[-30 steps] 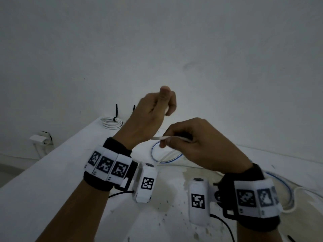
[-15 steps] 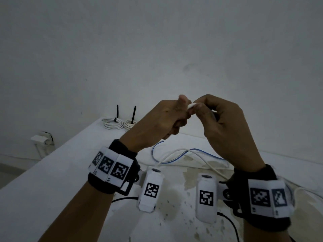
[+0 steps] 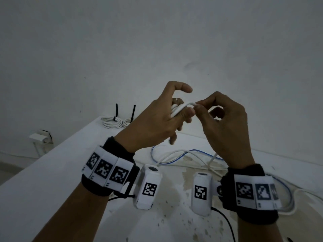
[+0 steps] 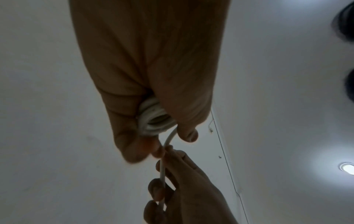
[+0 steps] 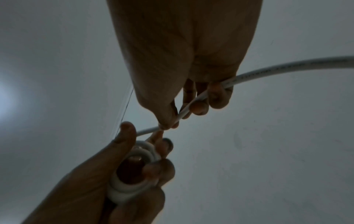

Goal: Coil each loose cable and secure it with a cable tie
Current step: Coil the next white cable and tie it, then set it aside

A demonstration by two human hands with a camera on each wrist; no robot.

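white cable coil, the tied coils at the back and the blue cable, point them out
white cable coil (image 5: 134, 157): right wrist view, top loop.
tied coils (image 3: 111, 122): head view, left bundle's loops.
blue cable (image 3: 152, 154): head view, left bend.

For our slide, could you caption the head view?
Left hand holds a white cable coil while right hand feeds it.

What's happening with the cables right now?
The left hand holds a small coil of white cable wound around its fingers. The right hand pinches the free run and feeds it toward the coil. Two tied coils sit at the table's far corner; a blue cable lies loose.
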